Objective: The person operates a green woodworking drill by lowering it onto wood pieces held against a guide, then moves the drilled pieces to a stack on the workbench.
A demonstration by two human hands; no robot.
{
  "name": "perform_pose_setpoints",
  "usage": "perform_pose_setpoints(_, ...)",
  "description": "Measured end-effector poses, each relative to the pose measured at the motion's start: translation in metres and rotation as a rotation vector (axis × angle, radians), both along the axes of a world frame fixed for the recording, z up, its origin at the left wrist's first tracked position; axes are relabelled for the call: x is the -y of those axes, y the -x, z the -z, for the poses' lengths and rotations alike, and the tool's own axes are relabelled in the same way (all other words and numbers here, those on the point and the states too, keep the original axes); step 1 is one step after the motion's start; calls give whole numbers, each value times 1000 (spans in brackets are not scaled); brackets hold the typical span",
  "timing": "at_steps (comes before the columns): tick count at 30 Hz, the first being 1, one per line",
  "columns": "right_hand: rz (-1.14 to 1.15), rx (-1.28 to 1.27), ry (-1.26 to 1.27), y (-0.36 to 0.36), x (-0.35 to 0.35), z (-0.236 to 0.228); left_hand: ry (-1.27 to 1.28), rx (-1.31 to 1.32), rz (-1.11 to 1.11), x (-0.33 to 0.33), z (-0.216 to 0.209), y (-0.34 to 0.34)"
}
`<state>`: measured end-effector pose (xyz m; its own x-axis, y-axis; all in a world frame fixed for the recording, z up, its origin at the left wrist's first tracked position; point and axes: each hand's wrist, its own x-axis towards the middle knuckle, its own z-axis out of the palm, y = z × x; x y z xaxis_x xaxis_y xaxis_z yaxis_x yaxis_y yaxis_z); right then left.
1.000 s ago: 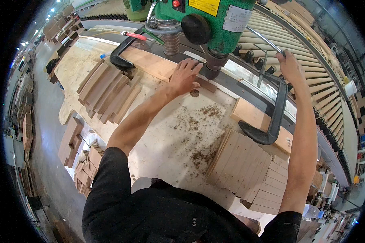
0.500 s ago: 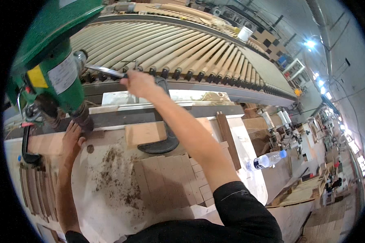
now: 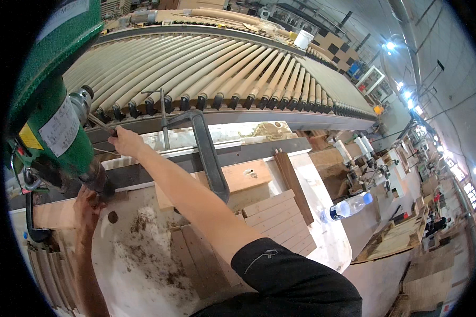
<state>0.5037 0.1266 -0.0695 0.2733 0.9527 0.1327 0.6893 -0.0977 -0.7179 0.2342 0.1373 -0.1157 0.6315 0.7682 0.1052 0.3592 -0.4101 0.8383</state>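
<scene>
A green drill press (image 3: 63, 124) stands at the left, its dark chuck (image 3: 99, 184) low over the table. My right hand (image 3: 128, 142) is closed round the end of its feed lever (image 3: 101, 125). Beside the chuck, my left hand (image 3: 87, 205) grips a short wooden strip (image 3: 119, 196) against the dark fence (image 3: 185, 164), fingers bent; the drill bit and most of the strip are hidden. A large black C-clamp (image 3: 209, 153) spans the fence, next to a pale wood block (image 3: 243, 176). Wooden strips (image 3: 280, 216) lie in rows under and beyond my right arm.
Sawdust (image 3: 148, 238) covers part of the white table. A second clamp (image 3: 30, 216) is at the far left, above stacked strips (image 3: 50, 269). A plastic bottle (image 3: 350, 206) lies near the right edge. A roller conveyor (image 3: 206, 68) runs behind the fence.
My right hand has come down and left, pulling the feed lever lower. The left hand stays by the chuck, its fingers now more bent. The view has shifted slightly.
</scene>
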Motion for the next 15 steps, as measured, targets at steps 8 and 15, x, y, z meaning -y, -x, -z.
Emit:
perform_pose_setpoints(8,91,8,89,-7,34,-17,-591,-541,65,16,-30,-7)
perform_pose_setpoints(15,168,343,-164,-52,107,-88,-632,-383,97,-8,-14,35)
